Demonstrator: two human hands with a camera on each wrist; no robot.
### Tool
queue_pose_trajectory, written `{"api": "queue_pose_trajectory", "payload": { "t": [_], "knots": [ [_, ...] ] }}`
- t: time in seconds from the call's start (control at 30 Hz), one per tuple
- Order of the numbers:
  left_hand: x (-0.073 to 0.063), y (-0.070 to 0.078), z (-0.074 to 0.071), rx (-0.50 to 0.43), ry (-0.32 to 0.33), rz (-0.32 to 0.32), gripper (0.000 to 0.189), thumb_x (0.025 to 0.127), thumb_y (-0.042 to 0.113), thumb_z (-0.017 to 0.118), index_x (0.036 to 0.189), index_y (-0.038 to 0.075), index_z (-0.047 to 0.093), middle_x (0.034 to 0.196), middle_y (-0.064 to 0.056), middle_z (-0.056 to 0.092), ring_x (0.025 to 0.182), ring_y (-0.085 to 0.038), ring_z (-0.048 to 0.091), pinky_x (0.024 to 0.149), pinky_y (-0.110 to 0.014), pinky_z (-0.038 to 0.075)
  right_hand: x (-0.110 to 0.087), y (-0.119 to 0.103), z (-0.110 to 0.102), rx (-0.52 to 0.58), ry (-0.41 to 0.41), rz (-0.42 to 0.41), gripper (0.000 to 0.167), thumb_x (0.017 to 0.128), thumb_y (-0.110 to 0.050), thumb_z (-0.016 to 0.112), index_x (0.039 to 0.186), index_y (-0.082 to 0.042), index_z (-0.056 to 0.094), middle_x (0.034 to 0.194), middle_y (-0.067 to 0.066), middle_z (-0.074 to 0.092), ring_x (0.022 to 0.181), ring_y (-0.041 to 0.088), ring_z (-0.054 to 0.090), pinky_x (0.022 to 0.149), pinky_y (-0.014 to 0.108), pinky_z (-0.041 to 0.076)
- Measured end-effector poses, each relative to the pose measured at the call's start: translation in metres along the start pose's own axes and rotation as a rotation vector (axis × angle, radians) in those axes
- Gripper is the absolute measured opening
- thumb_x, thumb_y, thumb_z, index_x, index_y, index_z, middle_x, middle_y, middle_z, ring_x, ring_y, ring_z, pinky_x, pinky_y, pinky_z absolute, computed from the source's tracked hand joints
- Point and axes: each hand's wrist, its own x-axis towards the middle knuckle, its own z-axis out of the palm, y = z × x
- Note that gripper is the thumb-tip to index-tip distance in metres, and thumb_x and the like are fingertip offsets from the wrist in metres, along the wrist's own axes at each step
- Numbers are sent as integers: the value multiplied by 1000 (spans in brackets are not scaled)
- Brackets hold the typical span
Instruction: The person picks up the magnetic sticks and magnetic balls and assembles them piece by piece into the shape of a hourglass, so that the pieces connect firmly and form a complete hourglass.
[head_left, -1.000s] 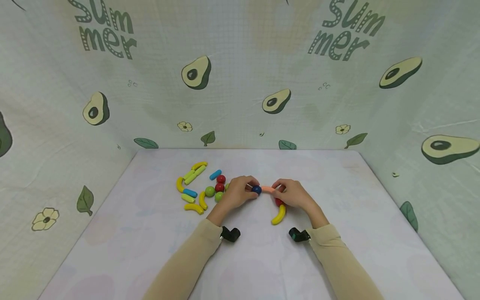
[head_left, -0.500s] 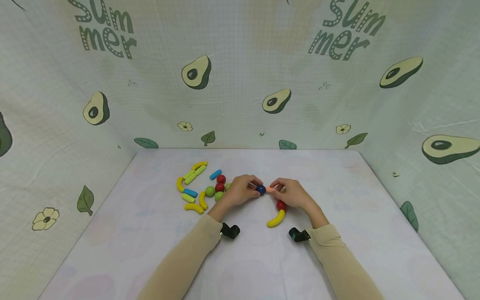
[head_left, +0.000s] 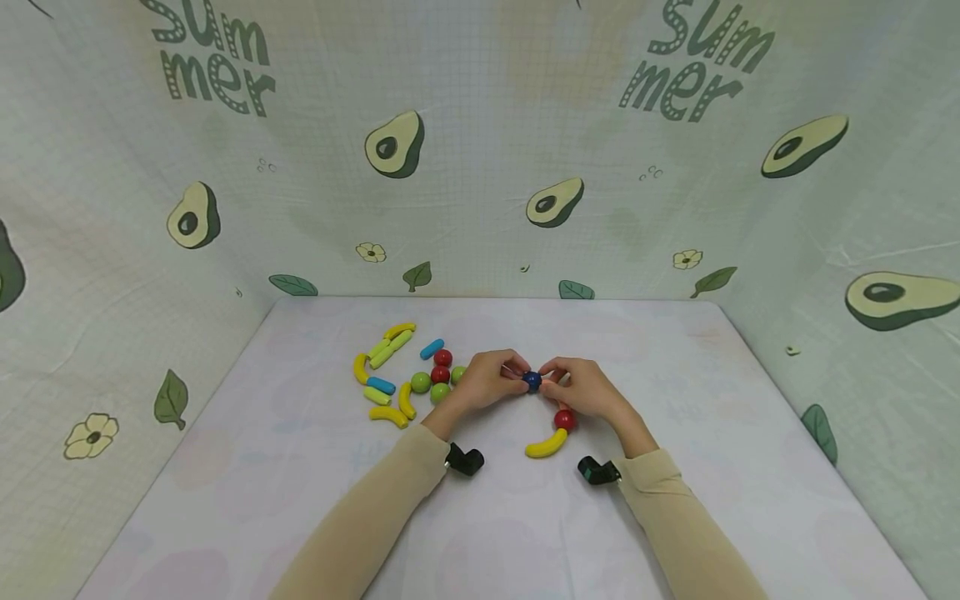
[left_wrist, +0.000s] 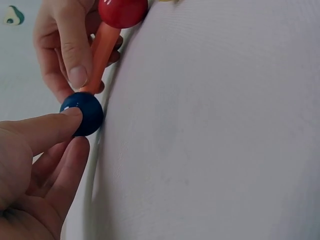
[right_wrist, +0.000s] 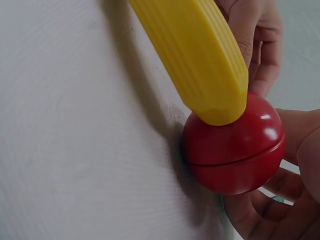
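Note:
Thumb and fingers of my left hand (head_left: pixel 483 382) pinch a dark blue ball (head_left: pixel 532 382). In the left wrist view, the ball meets one end of an orange rod (left_wrist: pixel 104 50), which my right hand (head_left: pixel 588 387) pinches near that end. At the rod's other end is a red ball (head_left: pixel 564 420). A curved yellow rod (head_left: pixel 546 446) sticks out from this red ball. The right wrist view shows the yellow rod and red ball close up, with the red ball hiding much of the fingers behind it.
Left of my hands lie several curved yellow rods (head_left: pixel 388 417), lime-green rods (head_left: pixel 381 354) and blue rods (head_left: pixel 381 385). Beside them is a cluster of red balls (head_left: pixel 440 375) and green balls (head_left: pixel 421 382). A patterned cloth backdrop (head_left: pixel 480 250) rises behind the table.
The blue ball has moved right, together with my left hand's fingertips, toward my right hand. The curved yellow rod has swung left, and the red ball has shifted slightly nearer the table's front.

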Motion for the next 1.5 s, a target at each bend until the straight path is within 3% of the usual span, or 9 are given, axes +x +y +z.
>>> {"api": "queue_pose_trajectory", "payload": {
  "t": [0.3, 0.67, 0.87, 1.07, 1.5],
  "knots": [
    [1, 2, 3, -19, 3, 10, 19, 96, 16, 81, 114, 17, 75, 101, 6, 74, 93, -8, 69, 89, -25, 59, 0, 2, 0, 14, 2, -6, 29, 100, -20, 77, 125, -6, 72, 99, 7, 71, 52, 14, 61, 56, 26, 48],
    [-3, -1, -3, 6, -39, 27, 21, 98, 16, 78, 118, 21, 74, 112, 6, 76, 102, -9, 71, 93, -27, 60, 1, 2, 1, -14, 7, -7, 31, 98, -22, 79, 125, -7, 74, 98, 6, 72, 66, 14, 62, 68, 31, 52],
    [-15, 2, -25, 31, -59, 55, 27, 100, 15, 76, 127, 14, 72, 124, -1, 74, 108, -13, 70, 94, -30, 60, 1, 2, 1, -22, -1, -8, 32, 99, -24, 79, 126, -8, 73, 100, 6, 72, 67, 13, 63, 73, 30, 53],
    [-27, 1, -57, 70, -25, 91, 31, 100, 14, 76, 130, 8, 71, 129, -9, 73, 111, -18, 70, 97, -36, 59, 0, 3, 1, -36, 6, 0, 32, 99, -26, 78, 125, -9, 73, 100, 4, 72, 67, 14, 63, 75, 32, 53],
    [-70, -25, -110, 146, 49, 79, 27, 97, 12, 79, 124, 12, 73, 120, -8, 74, 104, -18, 67, 95, -37, 59, 2, 3, 2, -48, 7, -6, 31, 99, -26, 78, 125, -10, 74, 100, 3, 72, 75, 14, 64, 77, 33, 52]
  ]
}}
